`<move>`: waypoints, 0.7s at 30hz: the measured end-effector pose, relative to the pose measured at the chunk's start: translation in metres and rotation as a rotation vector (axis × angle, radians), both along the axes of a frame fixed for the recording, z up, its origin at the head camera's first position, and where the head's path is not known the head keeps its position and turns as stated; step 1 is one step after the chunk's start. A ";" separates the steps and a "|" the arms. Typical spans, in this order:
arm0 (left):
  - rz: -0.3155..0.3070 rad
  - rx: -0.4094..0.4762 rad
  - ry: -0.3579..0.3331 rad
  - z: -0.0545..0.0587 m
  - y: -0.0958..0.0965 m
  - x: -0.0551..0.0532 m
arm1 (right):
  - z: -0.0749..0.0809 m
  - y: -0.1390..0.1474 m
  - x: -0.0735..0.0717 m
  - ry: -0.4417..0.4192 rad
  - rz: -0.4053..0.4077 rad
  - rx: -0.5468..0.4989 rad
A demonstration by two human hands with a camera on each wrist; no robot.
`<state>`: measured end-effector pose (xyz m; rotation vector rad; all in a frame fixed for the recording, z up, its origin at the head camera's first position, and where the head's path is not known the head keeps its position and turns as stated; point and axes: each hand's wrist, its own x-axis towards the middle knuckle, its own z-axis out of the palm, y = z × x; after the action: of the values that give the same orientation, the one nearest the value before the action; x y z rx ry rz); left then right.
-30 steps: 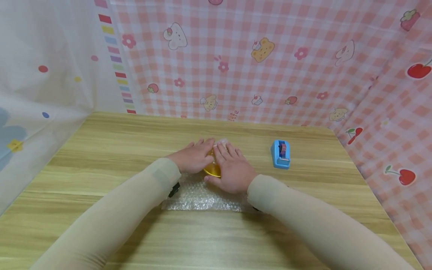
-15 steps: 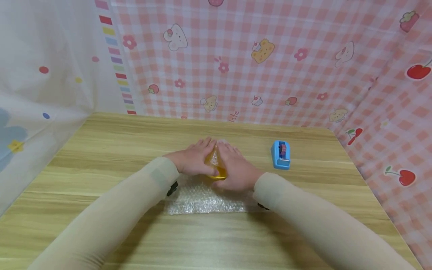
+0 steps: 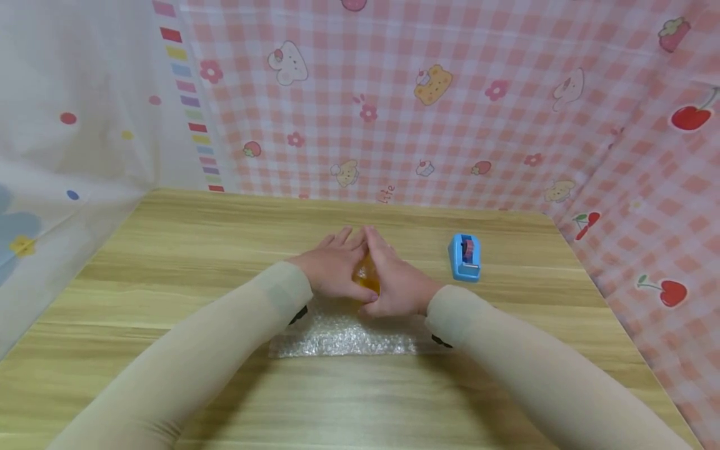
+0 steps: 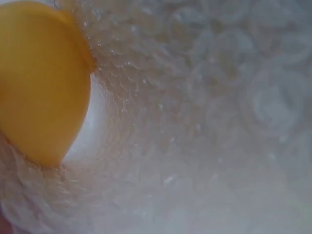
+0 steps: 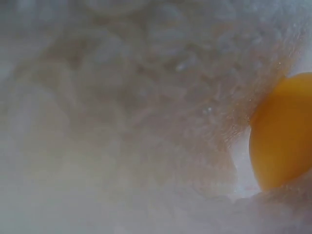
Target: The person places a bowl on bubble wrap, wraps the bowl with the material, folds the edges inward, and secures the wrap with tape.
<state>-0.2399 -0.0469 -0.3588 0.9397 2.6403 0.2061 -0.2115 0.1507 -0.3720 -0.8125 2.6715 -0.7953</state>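
Note:
A sheet of bubble wrap (image 3: 349,340) lies on the wooden table, its near part flat and its far part folded up about a rounded, smooth yellow bowl-shaped thing (image 3: 368,282). My left hand (image 3: 333,270) presses the wrap from the left with fingers spread. On the other side my right hand (image 3: 400,282) lies with its fingers straight and together. Fingertips meet at the top, thumbs near each other below, and yellow shows in the gap. Both wrist views are blurred: wrap (image 4: 195,122) fills them, with the yellow thing's curved side (image 4: 44,87) at the edge.
Right of the hands, a blue tape dispenser (image 3: 464,270) with a pink roll stands on the wooden table (image 3: 197,250). A pink checked cloth (image 3: 326,112) hangs behind the table and along its right side, a white one (image 3: 84,150) on the left.
My right hand has turned more onto its side and the two hands have drawn closer together over the wrap. Less of the yellow thing shows. The tape dispenser stays put.

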 end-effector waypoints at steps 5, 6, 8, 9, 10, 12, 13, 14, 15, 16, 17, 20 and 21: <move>-0.005 -0.039 0.028 -0.002 0.004 0.000 | 0.003 0.007 0.002 -0.034 -0.004 -0.036; -0.007 -0.045 0.034 -0.003 0.004 0.000 | 0.005 0.010 0.004 -0.041 -0.014 -0.035; -0.012 -0.055 0.046 -0.003 0.005 0.000 | 0.008 0.018 0.007 -0.067 -0.039 -0.027; -0.011 -0.057 0.047 -0.003 0.005 0.000 | 0.009 0.022 0.008 -0.082 -0.054 -0.010; -0.011 -0.056 0.047 -0.003 0.005 0.001 | 0.011 0.026 0.011 -0.098 -0.073 0.020; -0.003 -0.049 0.045 -0.003 0.005 0.001 | 0.014 0.035 0.016 -0.137 -0.120 0.079; 0.001 -0.047 0.042 -0.003 0.005 0.002 | 0.015 0.040 0.019 -0.150 -0.141 0.107; 0.006 -0.042 0.040 -0.003 0.005 0.002 | 0.016 0.044 0.022 -0.159 -0.168 0.134; 0.010 -0.037 0.042 -0.003 0.005 0.002 | 0.017 0.047 0.024 -0.165 -0.194 0.155; 0.013 -0.032 0.044 -0.004 0.005 0.003 | 0.018 0.051 0.027 -0.168 -0.224 0.171; 0.014 -0.029 0.047 -0.004 0.005 0.003 | 0.018 0.055 0.029 -0.175 -0.249 0.176; 0.011 -0.025 0.053 -0.003 0.004 0.004 | 0.018 0.064 0.035 -0.197 -0.316 0.165; 0.009 -0.024 0.054 -0.003 0.004 0.004 | 0.018 0.068 0.037 -0.207 -0.331 0.160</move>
<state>-0.2361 -0.0430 -0.3621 0.9383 2.6903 0.1526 -0.1743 0.2184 -0.3544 -0.2372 2.6689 -0.6792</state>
